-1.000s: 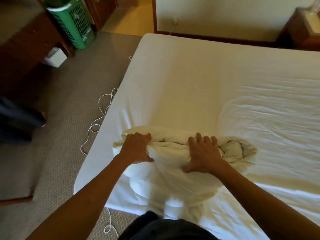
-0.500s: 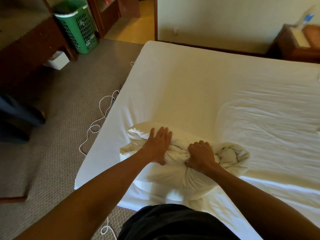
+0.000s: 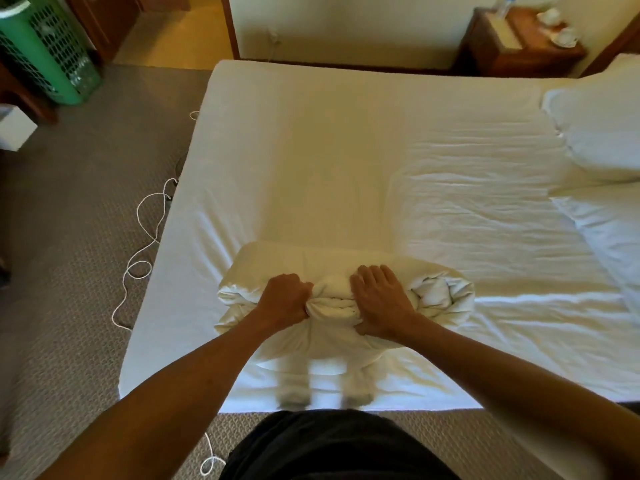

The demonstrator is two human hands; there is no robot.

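Observation:
A white blanket [image 3: 346, 268] lies rolled into a thick bundle near the foot end of the bed [image 3: 311, 150]. My left hand [image 3: 286, 301] is clenched in a fist and grips a bunch of the blanket's fabric at the roll's middle. Just to its right, my right hand [image 3: 380, 299] lies on top of the roll with fingers stretched out, thumb against the near side. The unrolled rest of the blanket runs from the roll toward me and hangs over the bed's near edge.
Two white pillows [image 3: 602, 133] lie at the bed's right end. A white cord [image 3: 142, 244] snakes over the carpet left of the bed. A green basket [image 3: 45, 46] stands at the back left, a wooden nightstand [image 3: 512, 43] at the back right.
My left hand went from flat on the roll to a fist gripping fabric. My right hand opened from a fist to flat. The roll has grown thicker and sits farther up the bed.

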